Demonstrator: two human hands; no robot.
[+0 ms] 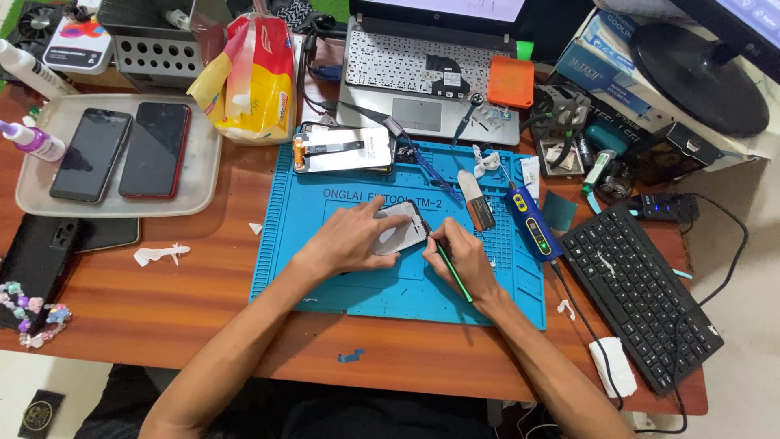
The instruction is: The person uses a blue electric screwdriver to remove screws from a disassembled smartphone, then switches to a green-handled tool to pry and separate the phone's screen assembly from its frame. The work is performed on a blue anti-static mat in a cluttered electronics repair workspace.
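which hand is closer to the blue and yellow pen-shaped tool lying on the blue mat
Right. The right hand, gripping a thin green tool, sits just left of the blue and yellow pen-shaped tool. The left hand rests on the opened phone, farther left on the blue mat.

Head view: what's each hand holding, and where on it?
Left hand presses on the phone, fingers on its top face. Right hand pinches the green tool near its tip end.

Clutter on a wooden desk around the work area.
Upper left, a tray [32, 191] holds two dark phones [122, 152]; a yellow bag [252, 85] stands beside it, a laptop [426, 77] top centre, a black keyboard [638, 293] lower right.
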